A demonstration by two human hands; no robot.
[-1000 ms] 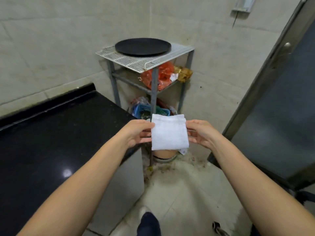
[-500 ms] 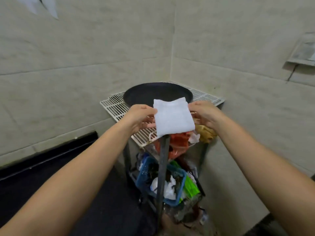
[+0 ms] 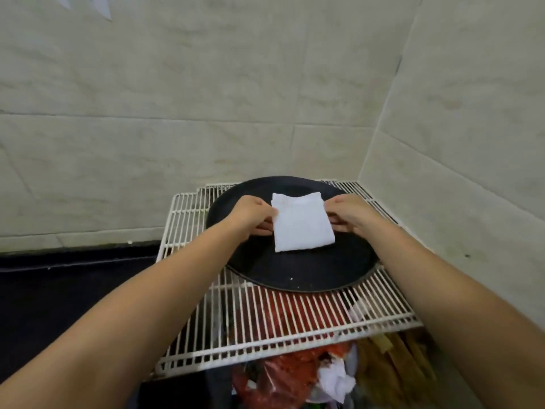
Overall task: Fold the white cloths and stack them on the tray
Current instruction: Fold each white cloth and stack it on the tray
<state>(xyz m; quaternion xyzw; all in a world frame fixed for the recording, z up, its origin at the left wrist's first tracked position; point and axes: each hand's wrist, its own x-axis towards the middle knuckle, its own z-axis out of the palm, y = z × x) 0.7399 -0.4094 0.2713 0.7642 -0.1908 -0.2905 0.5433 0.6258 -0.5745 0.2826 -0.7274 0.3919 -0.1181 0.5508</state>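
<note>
A folded white cloth (image 3: 300, 224) is a small square held flat just over the middle of a round black tray (image 3: 295, 273). My left hand (image 3: 250, 215) pinches the cloth's left edge and my right hand (image 3: 349, 214) pinches its right edge. Whether the cloth touches the tray's surface cannot be told. The tray holds no other cloth.
The tray sits on a white wire rack (image 3: 265, 326) in the corner of tiled walls. Under the rack lie red bags (image 3: 283, 376) and crumpled white paper (image 3: 336, 379). A black counter (image 3: 59, 290) stands to the left.
Both hands have carried the folded cloth forward and down from in front of the rack to over the middle of the tray. The view has moved closer to the rack.
</note>
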